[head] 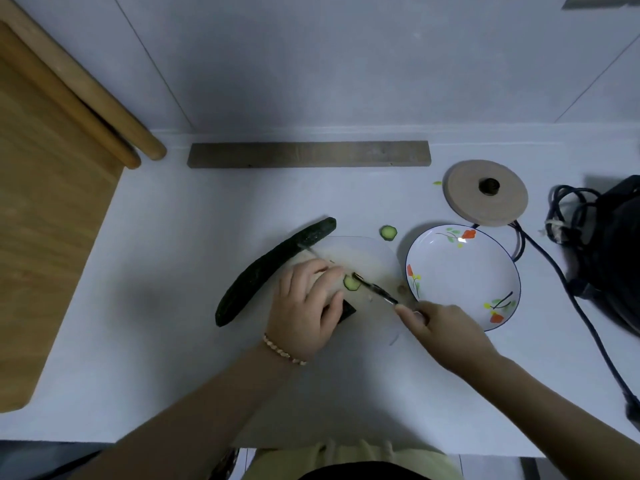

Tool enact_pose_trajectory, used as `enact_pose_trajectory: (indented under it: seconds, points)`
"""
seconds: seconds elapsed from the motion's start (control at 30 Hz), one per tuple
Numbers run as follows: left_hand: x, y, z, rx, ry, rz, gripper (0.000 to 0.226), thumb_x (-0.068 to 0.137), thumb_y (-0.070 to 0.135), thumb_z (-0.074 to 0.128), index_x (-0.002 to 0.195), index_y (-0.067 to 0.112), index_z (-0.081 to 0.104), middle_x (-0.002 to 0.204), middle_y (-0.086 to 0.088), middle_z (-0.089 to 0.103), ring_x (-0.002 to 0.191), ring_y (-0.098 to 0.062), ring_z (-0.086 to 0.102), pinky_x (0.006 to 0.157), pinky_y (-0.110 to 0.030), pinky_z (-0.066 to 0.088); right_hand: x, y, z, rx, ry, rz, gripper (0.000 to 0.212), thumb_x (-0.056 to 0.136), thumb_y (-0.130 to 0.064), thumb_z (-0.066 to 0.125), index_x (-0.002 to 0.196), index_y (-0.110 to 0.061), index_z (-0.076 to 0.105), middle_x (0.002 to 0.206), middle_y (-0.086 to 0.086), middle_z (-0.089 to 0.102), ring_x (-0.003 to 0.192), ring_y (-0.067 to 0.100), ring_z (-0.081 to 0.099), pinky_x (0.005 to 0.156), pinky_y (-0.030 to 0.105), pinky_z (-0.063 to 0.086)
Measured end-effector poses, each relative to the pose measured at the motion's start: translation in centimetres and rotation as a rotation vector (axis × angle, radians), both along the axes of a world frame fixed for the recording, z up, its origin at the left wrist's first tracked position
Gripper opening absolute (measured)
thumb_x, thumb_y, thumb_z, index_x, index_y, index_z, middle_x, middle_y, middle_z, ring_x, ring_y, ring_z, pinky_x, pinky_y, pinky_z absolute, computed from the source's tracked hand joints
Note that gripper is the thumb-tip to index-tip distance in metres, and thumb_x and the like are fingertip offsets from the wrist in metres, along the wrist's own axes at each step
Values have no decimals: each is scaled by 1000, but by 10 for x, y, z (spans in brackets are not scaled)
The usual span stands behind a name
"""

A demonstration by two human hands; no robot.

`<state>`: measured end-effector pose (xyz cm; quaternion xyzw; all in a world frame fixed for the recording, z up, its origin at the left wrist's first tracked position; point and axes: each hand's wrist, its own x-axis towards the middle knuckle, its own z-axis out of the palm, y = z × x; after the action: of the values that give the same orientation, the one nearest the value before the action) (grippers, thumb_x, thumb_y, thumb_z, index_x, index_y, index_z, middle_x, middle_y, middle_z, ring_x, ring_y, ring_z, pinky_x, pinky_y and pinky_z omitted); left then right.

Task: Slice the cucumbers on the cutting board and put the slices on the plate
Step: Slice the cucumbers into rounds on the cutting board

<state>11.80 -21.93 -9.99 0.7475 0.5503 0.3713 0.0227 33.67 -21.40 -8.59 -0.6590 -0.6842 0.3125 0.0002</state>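
A white cutting board (374, 252) lies on the counter. My left hand (308, 306) presses down on a cucumber piece, whose dark end (348, 310) shows under my thumb and whose pale cut face (351, 283) faces the knife. My right hand (440, 327) grips a knife (375, 292), its blade right beside the cut face. A whole dark cucumber (273, 270) lies diagonally along the board's left edge. One loose slice (388, 232) rests on the counter beyond the board. The floral plate (446, 271) sits to the right with no slices on it.
A round tan lid with a dark knob (486, 192) sits behind the plate. A black appliance (620, 244) with a coiled black cord (568, 289) is at the right edge. A grey strip (308, 154) lies by the wall. Wooden furniture (45, 209) borders the left.
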Motion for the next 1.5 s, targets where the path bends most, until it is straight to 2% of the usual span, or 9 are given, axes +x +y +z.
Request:
enact_pose_trajectory:
  seconds: [0.1, 0.17, 0.27, 0.43, 0.87, 1.03, 1.13, 1.27, 1.5]
  points:
    - [8, 22, 34, -357, 186, -236, 52, 88, 49, 41, 130, 20, 49, 138, -3, 44, 124, -23, 41, 102, -36, 37, 2, 7, 8, 51, -189, 183, 46, 91, -61, 35, 96, -21, 58, 84, 6, 64, 86, 27, 61, 61, 29, 35]
    - [15, 34, 35, -745, 432, -320, 66, 92, 59, 28, 148, 22, 21, 157, 2, 10, 143, -14, 9, 115, -35, 14, 0, 8, 5, 71, -245, 267, 50, 91, -63, 31, 103, -21, 57, 94, 7, 68, 92, 26, 63, 63, 29, 35]
    - [23, 46, 24, -992, 644, -385, 66, 95, 57, 20, 150, 25, -1, 156, 4, -15, 143, -11, -14, 116, -37, -1, -1, 10, 1, 89, -270, 325, 54, 91, -64, 28, 105, -19, 55, 95, 6, 68, 91, 24, 63, 63, 28, 34]
    - [31, 62, 4, -1219, 636, -421, 71, 93, 61, 19, 149, 27, -9, 156, 2, -16, 143, -13, -15, 117, -40, -3, 6, 14, -2, 164, -311, 407, 45, 92, -64, 26, 91, -22, 43, 93, 4, 69, 92, 25, 64, 62, 29, 32]
    - [52, 101, -22, -1256, 660, -374, 75, 90, 67, 22, 146, 33, -15, 154, 6, -23, 140, -13, -24, 115, -46, -9, 27, 28, -4, 174, -393, 498, 47, 92, -64, 25, 87, -19, 36, 95, 4, 69, 90, 28, 65, 61, 29, 30]
    - [40, 106, -31, -1233, 616, -285, 67, 96, 56, 23, 147, 31, -11, 154, 3, -23, 139, -15, -26, 113, -45, -11, 28, 26, -6, 231, -380, 516, 61, 86, -70, 17, 103, -21, 49, 96, 2, 69, 90, 27, 65, 62, 27, 31]
    - [33, 109, -26, -1131, 545, -237, 64, 98, 51, 24, 148, 28, -9, 155, 4, -19, 140, -12, -22, 116, -40, -8, 30, 24, -4, 343, -325, 470, 56, 86, -70, 20, 81, -20, 44, 75, 3, 67, 71, 26, 67, 54, 27, 36]
    - [44, 97, -7, -1057, 460, -443, 81, 88, 67, 32, 148, 30, -6, 154, 9, -18, 141, -7, -19, 116, -38, -8, 30, 28, -7, 513, -336, 432, 56, 72, -67, 59, 63, -21, 29, 38, 3, 50, 31, 19, 51, 33, 23, 25]
    - [47, 100, -20, -1121, 573, -416, 74, 90, 66, 27, 147, 35, -9, 154, 4, -22, 140, -11, -24, 116, -43, -9, 13, 32, -16, 574, -298, 444, 55, 78, -63, 31, 48, -21, 49, 31, 0, 44, 23, 18, 43, 38, 17, 14]
